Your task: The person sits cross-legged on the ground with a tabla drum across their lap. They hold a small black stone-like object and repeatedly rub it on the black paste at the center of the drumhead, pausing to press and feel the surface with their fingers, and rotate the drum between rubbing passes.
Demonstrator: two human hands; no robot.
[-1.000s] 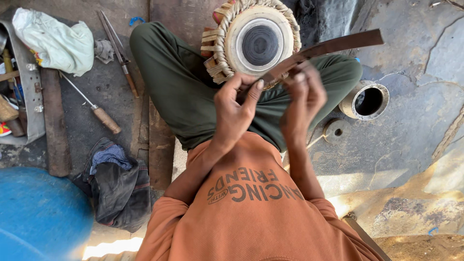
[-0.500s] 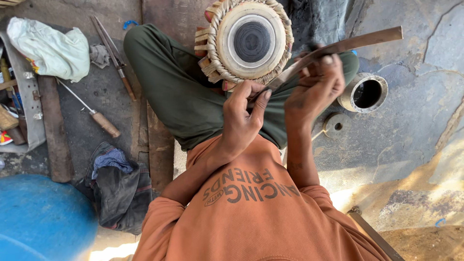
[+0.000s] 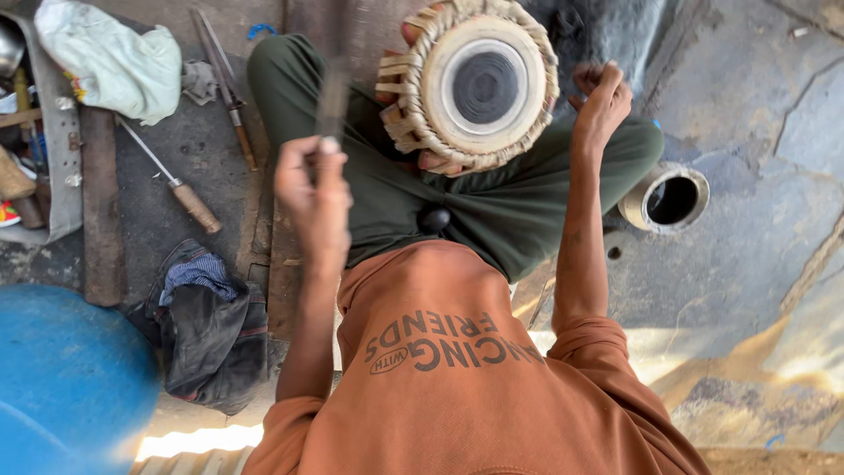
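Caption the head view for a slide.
Seated person's left hand grips a blurred strap; right hand beside a drum.

Soft, even daylight is seen over most of the frame. Overexposed sun patches are noted on the floor (image 3: pixel 774 369) at 4 o'clock and 7 o'clock. Heavy motion blur is seen on the left hand (image 3: pixel 312 189) and its dark strip (image 3: pixel 334 84). Edges are slightly stretched.

One drum (image 3: pixel 479 88), two wooden-handled tools (image 3: pixel 171 180), one metal ring (image 3: pixel 670 198), one blue tub (image 3: pixel 61 378).
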